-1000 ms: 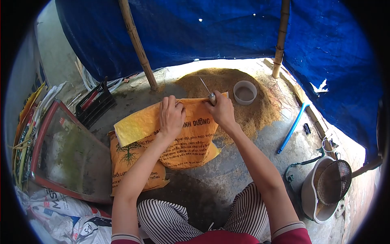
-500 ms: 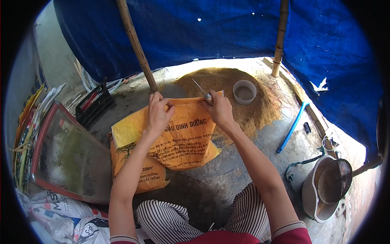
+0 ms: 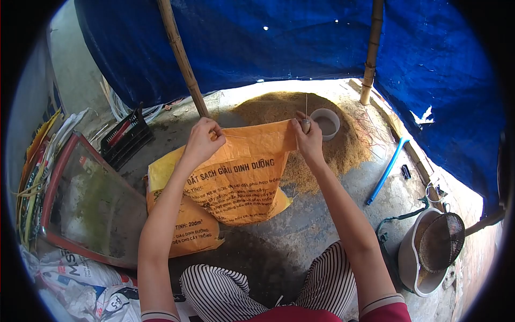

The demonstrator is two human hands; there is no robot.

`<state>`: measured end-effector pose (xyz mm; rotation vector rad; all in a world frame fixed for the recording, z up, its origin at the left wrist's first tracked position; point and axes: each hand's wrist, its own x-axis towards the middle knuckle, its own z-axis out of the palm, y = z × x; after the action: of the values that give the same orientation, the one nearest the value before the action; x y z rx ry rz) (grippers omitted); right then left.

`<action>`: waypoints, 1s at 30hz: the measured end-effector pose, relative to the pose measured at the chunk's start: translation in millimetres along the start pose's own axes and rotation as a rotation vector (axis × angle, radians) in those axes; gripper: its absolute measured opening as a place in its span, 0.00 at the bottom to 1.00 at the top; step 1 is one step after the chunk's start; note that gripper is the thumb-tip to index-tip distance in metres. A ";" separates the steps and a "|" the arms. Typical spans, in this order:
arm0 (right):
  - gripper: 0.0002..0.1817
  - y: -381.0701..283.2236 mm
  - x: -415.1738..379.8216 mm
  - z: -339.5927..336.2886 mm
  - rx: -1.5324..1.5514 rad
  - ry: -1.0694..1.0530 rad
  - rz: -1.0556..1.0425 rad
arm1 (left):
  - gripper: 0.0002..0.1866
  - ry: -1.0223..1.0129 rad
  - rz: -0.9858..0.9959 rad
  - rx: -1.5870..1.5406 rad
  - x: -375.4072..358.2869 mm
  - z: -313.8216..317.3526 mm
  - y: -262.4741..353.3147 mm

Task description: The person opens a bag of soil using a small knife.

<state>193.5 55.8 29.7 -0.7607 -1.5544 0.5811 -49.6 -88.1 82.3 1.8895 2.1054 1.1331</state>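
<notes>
An orange printed bag (image 3: 236, 185) hangs upright with its top edge stretched between my hands, over another orange bag (image 3: 196, 231) lying on the floor. My left hand (image 3: 203, 140) is closed on the upper left of the top edge, with a thin strand near its fingertips. My right hand (image 3: 308, 140) pinches the upper right corner and also holds a thin pointed tool (image 3: 306, 125), its spike pointing up. Behind the right hand, a white round tub (image 3: 325, 123) sits on a heap of brown grains (image 3: 273, 107).
A black crate (image 3: 126, 139) and a red-framed glass panel (image 3: 91, 201) stand at the left, near white sacks (image 3: 80, 273). At the right are a blue pipe (image 3: 387, 172) and a grey bucket (image 3: 416, 252) with a round sieve (image 3: 441, 242). Bamboo poles (image 3: 182, 59) stand before a blue tarp (image 3: 279, 43).
My right hand has moved right, away from my left hand, pulling the bag's top edge straighter. The tool's spike has swung from leaning left to upright.
</notes>
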 end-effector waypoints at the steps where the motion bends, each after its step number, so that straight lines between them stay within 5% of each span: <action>1: 0.17 6.4 -0.6 -2.9 -0.001 0.001 -0.001 | 0.12 0.000 0.002 -0.001 -0.5 3.7 -3.6; 3: 0.18 1.8 -3.3 -12.6 0.312 -0.403 0.593 | 0.21 0.054 -0.036 -0.081 -5.5 8.9 -2.8; 6: 0.16 -2.2 -7.3 -18.8 0.307 -0.541 0.652 | 0.30 0.131 0.137 0.173 -23.7 4.3 7.6; 9: 0.13 8.5 -11.3 -13.9 0.302 -0.453 0.485 | 0.34 -0.142 0.055 0.347 -30.5 -16.6 -15.0; 12: 0.09 7.1 -15.2 -2.0 0.295 -0.316 0.285 | 0.29 -0.140 -0.027 0.395 -36.8 -36.3 -25.4; 15: 0.07 -4.1 -10.6 3.1 0.312 -0.292 0.259 | 0.25 -0.165 -0.173 0.323 -34.9 -45.0 -21.3; 23: 0.09 -13.2 14.8 -6.8 0.385 -0.241 0.269 | 0.19 -0.064 -0.046 0.253 -29.4 -46.4 -16.1; 29: 0.12 40.0 15.0 -21.6 0.142 -0.162 0.396 | 0.19 -0.185 -0.165 0.248 -22.3 -26.3 0.8; 30: 0.12 46.4 16.2 -22.2 -0.014 -0.075 0.226 | 0.17 -0.169 -0.141 0.243 -21.1 -26.0 5.0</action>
<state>221.3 97.0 8.7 -0.9423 -1.5522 0.7729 -54.3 -118.9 95.5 1.8197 2.3224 0.6910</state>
